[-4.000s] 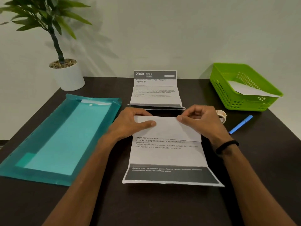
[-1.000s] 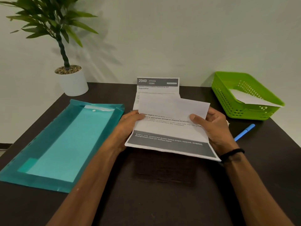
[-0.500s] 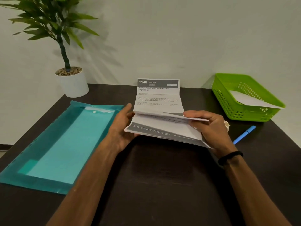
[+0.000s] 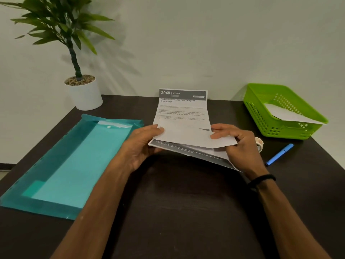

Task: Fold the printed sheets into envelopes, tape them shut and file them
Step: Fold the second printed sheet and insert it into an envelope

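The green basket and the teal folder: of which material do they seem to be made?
The green basket looks like moulded plastic with a slightly glossy finish: its walls carry a regular pattern of small holes. The teal folder seems to be thin translucent plastic film: a lighter sheet shows through it, and its surface has a soft sheen. Neither can be confirmed by sight alone.

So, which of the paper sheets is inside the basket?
The plain white sheet lying in the green basket; the printed ones are held or standing at mid-table.
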Available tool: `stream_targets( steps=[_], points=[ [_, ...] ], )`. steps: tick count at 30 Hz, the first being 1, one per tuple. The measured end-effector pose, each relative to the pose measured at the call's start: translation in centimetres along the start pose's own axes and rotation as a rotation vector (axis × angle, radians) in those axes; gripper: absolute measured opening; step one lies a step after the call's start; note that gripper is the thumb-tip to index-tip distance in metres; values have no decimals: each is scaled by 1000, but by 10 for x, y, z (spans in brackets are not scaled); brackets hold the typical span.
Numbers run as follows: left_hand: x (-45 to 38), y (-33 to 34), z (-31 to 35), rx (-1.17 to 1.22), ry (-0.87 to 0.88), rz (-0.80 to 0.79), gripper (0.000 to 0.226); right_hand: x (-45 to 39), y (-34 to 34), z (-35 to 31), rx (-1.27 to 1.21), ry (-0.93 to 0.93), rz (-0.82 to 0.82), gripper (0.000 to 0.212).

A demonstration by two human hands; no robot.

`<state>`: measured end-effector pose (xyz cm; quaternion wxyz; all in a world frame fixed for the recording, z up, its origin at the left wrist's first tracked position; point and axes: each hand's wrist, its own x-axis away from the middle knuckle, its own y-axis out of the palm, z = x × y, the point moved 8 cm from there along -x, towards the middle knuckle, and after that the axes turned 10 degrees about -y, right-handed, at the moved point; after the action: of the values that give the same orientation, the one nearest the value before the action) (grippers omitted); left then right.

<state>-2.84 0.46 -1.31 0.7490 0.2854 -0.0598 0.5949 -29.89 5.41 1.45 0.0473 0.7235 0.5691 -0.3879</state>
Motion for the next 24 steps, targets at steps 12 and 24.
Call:
stream_targets(
  steps=[12,24],
  points=[
    [-2,3,8,-272,130,45,17,16,11,9,-732,582,43,38],
    [-1,20,-15,-637,47,-191,30,49,37,7,-468,668,-644,42]
  ],
)
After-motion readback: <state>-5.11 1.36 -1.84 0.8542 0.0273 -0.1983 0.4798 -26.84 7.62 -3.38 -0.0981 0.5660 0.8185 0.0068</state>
